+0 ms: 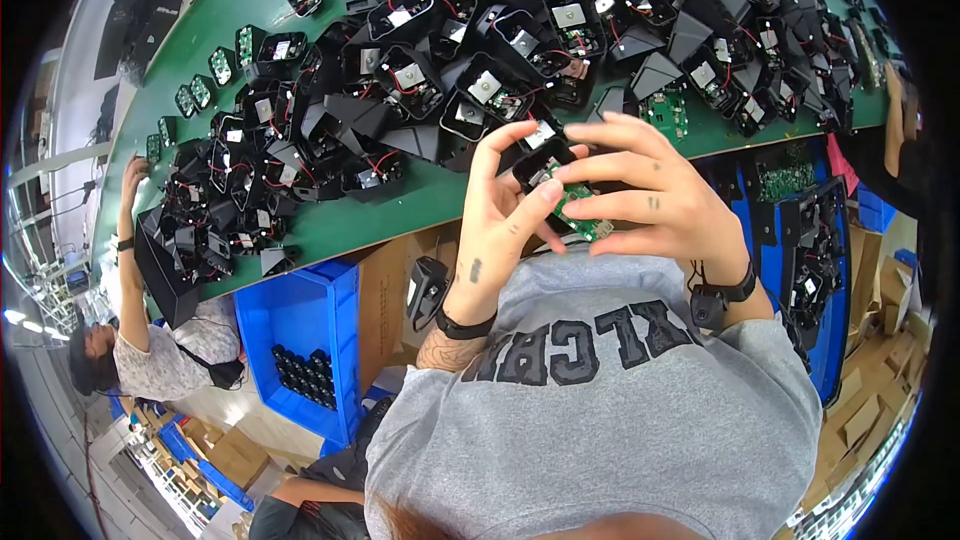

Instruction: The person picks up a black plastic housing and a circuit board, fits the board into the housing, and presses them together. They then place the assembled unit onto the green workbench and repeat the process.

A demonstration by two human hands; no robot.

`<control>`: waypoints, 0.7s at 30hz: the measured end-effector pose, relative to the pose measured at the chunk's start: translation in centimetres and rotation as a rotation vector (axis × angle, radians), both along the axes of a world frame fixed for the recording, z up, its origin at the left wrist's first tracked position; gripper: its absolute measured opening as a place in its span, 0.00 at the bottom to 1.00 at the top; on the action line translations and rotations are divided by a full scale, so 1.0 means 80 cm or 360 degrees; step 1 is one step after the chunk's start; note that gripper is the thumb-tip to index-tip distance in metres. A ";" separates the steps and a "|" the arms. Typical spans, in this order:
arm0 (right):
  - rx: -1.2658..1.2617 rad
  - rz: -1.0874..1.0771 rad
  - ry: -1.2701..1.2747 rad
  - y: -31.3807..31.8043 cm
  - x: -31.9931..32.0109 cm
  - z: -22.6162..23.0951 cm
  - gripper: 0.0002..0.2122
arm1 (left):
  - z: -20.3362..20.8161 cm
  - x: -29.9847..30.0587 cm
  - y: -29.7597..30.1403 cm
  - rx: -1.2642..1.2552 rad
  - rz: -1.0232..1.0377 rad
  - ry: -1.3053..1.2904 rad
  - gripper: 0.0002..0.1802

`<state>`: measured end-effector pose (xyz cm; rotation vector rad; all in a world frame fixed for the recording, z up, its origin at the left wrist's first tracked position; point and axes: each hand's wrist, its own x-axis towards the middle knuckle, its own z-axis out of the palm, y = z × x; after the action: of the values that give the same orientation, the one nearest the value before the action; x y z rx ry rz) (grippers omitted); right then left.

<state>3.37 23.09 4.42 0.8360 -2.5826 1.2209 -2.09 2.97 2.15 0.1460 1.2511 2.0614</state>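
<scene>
Close to my chest, a small black plastic housing (pixel 532 162) is gripped between my hands, near the front edge of the green table (pixel 425 202). A green circuit board (pixel 580 214) shows at the housing's near side, with a metal connector at its lower end. My left hand (pixel 497 202) is closed around the housing's left side, its thumb pressed on the board's upper part. From the right, my right hand (pixel 665 190) curves over with its fingertips on the circuit board. My fingers partly hide both pieces, and I cannot tell whether the board sits inside the housing.
Many black housings (pixel 410 75) with red wires are heaped across the table. Loose circuit boards (pixel 222 64) lie at the left. Blue bins (pixel 345 350) holding black parts stand below on both sides. At far left a co-worker's hand (pixel 136 172) reaches onto the table.
</scene>
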 end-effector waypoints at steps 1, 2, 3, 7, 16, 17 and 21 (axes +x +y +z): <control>0.0002 0.0009 0.0004 -0.001 -0.001 0.000 0.20 | -0.002 -0.001 0.000 0.0002 0.0009 0.0004 0.30; -0.0009 -0.0006 -0.0029 -0.002 -0.001 0.001 0.19 | -0.003 0.000 -0.001 -0.0005 -0.0010 0.0017 0.29; -0.0019 -0.0021 -0.0063 -0.003 -0.002 0.002 0.18 | -0.005 0.001 -0.002 -0.0013 -0.0029 0.0029 0.29; -0.0151 0.0032 -0.0171 -0.010 -0.010 0.005 0.20 | -0.012 0.002 -0.007 -0.0065 -0.0010 0.0155 0.28; -0.0171 -0.0027 -0.0153 -0.018 -0.013 0.004 0.22 | -0.025 -0.003 -0.012 -0.0087 0.0013 0.0304 0.29; -0.0378 -0.0072 -0.0201 -0.018 -0.012 -0.001 0.23 | -0.016 -0.003 -0.009 -0.0088 -0.0041 0.0260 0.30; -0.0603 -0.0351 -0.0113 -0.016 -0.008 -0.005 0.25 | 0.002 -0.006 -0.005 -0.0102 -0.0279 0.0224 0.33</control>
<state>2.75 21.84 4.04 0.4277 -2.3025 1.6175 -2.53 2.58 2.30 0.3638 1.3379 1.8853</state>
